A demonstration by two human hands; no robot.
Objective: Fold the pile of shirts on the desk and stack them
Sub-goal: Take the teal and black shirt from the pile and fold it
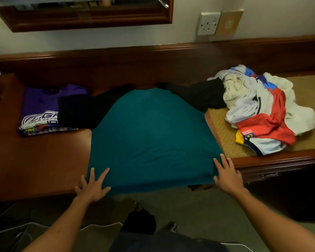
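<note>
The teal shirt (149, 135) lies spread flat on the desk (35, 160), its body reaching away from both hands and its hem hanging just over the front edge between them. The left hand (92, 186) presses the hem's left corner with fingers spread and straight; the right hand (226, 176) rests flat on the right corner, fingers extended. Neither pinches the cloth. The shirt looks light, soft and limp, likely to sag and wrinkle when lifted, so the side seams or shoulders seem the best places to take hold. Its black sleeves (198, 95) stretch out beyond the hands on each side, the left one overlapping the folded purple shirt (42, 104). Beyond the right hand, the unfolded pile (262, 110) sits on a woven mat (224, 135). Bare desk beside the left hand gives room for folding inward; the front edge is close, so cloth could slip off.
</note>
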